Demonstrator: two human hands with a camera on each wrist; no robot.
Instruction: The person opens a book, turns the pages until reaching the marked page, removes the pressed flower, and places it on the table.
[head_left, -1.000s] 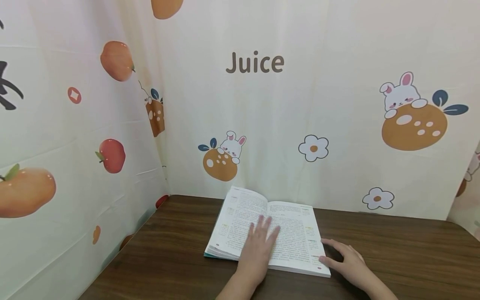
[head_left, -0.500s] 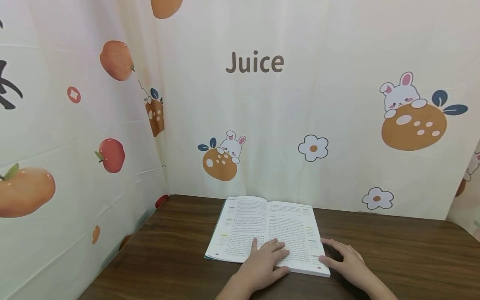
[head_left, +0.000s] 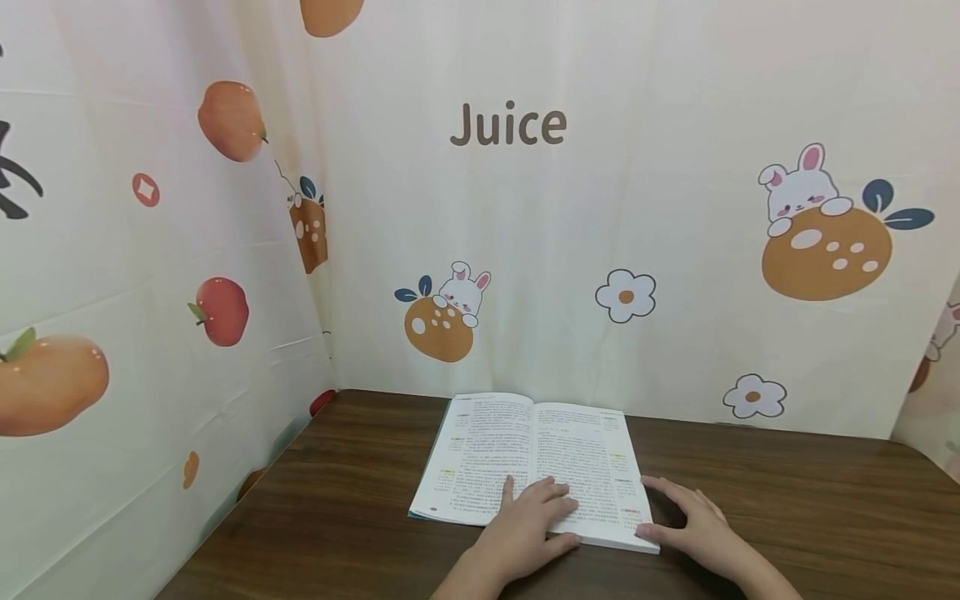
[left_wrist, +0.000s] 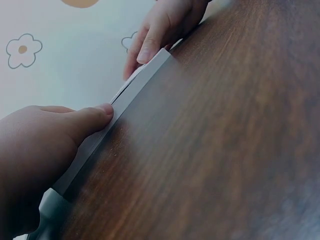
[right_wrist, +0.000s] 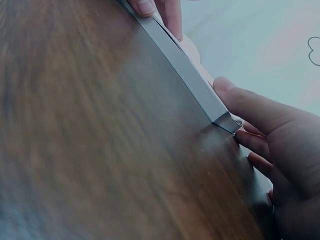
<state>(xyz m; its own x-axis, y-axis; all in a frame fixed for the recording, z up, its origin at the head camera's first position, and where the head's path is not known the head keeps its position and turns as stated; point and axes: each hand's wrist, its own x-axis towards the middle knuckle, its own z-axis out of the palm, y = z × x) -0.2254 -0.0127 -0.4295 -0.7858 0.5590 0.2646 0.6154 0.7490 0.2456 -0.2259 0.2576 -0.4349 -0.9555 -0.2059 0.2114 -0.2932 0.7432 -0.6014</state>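
An open book (head_left: pixel 491 442) lies on the dark wooden table, its two pages of dense print facing up. My left hand (head_left: pixel 525 527) rests spread over the lower part of the book, fingers straight on the page and thumb at the near edge. At the near right corner, my right hand (head_left: pixel 697 529) has its thumb on top of the page and its fingers against the side edge, pinching the corner. The right wrist view shows the thick page block (right_wrist: pixel 185 65) with a thin gap below the uppermost pages.
Brown wooden tabletop (head_left: pixel 337 500) extends on both sides of the book. Behind it hangs a cream curtain (head_left: pixel 555 217) printed with rabbits, flowers, fruit and the word Juice. The book's far edge is close to this curtain. Another curtain side (head_left: pixel 150 292) runs along the left.
My left hand slid down from the middle of the book to its near edge, and the left page, raised before, now lies flatter. My right thumb has shifted slightly on the corner.
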